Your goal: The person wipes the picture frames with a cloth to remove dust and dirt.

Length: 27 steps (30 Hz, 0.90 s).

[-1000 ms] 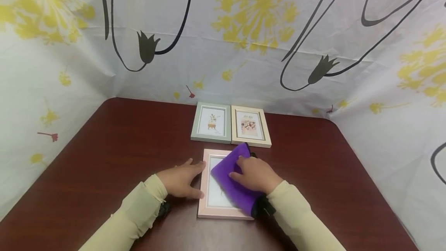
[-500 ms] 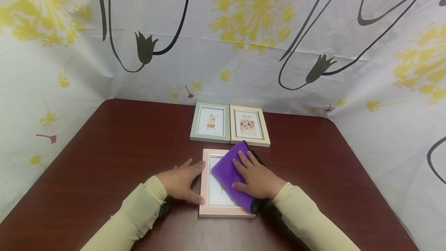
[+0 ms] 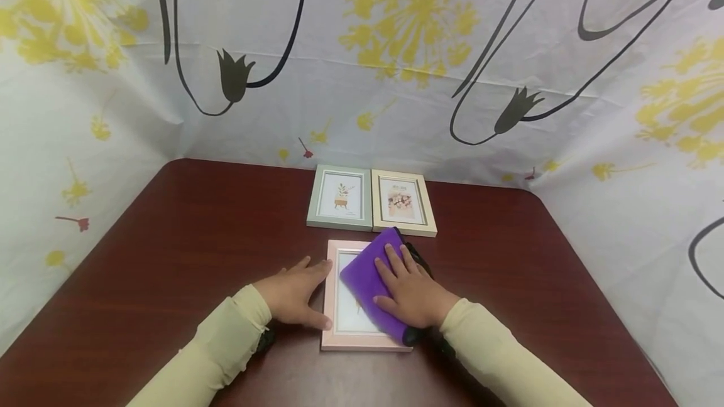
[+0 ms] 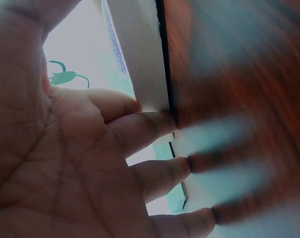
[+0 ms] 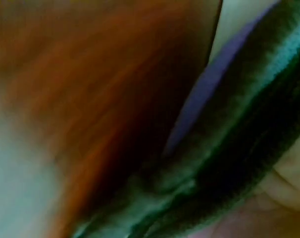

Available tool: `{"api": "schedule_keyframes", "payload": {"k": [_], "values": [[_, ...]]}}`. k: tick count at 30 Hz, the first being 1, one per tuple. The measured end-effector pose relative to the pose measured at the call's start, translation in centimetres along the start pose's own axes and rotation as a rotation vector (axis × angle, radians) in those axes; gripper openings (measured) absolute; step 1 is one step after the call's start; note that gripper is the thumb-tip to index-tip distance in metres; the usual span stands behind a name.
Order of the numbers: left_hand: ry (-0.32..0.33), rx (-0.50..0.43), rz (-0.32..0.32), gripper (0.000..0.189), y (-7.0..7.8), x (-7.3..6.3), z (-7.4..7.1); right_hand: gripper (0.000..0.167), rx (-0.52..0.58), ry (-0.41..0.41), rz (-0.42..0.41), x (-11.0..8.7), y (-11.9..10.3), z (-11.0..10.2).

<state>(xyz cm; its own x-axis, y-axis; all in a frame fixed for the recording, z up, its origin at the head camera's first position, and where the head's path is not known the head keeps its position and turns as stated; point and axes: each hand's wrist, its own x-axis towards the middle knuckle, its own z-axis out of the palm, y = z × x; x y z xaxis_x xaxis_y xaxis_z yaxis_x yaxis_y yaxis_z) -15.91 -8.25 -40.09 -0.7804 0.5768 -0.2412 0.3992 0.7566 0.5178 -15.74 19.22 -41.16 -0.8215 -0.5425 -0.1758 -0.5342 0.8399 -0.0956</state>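
A pink picture frame (image 3: pixel 362 342) lies flat on the table, a folded purple cloth (image 3: pixel 366 278) with dark edging slanting across its right part. My right hand (image 3: pixel 417 294) rests on the cloth with its fingers spread and straight. At the frame's left side, my left hand (image 3: pixel 294 294) touches the border with thumb and forefinger held apart. The left wrist view shows that palm, its fingertips (image 4: pixel 182 166) right at the frame's edge (image 4: pixel 145 54). In the right wrist view the cloth's dark, fuzzy edge (image 5: pixel 209 163) crosses close beneath the hand. Most of the framed picture is hidden by the cloth.
Just beyond, a green picture frame (image 3: pixel 314 206) and a cream picture frame (image 3: pixel 431 212) lie side by side at the back of the dark red table (image 3: pixel 226 225). A white sheet printed with flowers (image 3: pixel 317 30) hangs behind and along both sides.
My right hand's fingers, bent on the cloth a second ago, have spread out flat over it. The left hand stays at the pink frame's left border.
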Motion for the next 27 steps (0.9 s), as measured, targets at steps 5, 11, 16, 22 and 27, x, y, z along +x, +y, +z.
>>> {"api": "schedule_keyframes", "payload": {"k": [5, 11, 16, 22, 27], "values": [[0.004, 0.014, -0.006, 0.108, 0.1, 0.1, 0.1, 0.073, -0.036, 0.011, 0.000, -1.7, -1.0, 0.6], [-0.008, 0.026, -0.001, 0.108, 0.5, 0.0, -0.1, 0.071, -0.046, 0.048, -0.038, -3.0, -1.3, 0.7], [-0.009, 0.017, -0.015, 0.110, 0.5, -0.1, -0.4, 0.072, -0.049, 0.074, -0.043, -0.9, -0.3, 0.4], [0.000, 0.006, -0.017, 0.110, 0.2, -0.1, -0.3, 0.073, -0.052, 0.052, 0.011, 0.4, -0.4, -0.4], [0.007, 0.011, -0.015, 0.110, 0.1, -0.1, -0.1, 0.071, -0.082, 0.034, -0.033, -1.6, -1.6, -0.5]]}}
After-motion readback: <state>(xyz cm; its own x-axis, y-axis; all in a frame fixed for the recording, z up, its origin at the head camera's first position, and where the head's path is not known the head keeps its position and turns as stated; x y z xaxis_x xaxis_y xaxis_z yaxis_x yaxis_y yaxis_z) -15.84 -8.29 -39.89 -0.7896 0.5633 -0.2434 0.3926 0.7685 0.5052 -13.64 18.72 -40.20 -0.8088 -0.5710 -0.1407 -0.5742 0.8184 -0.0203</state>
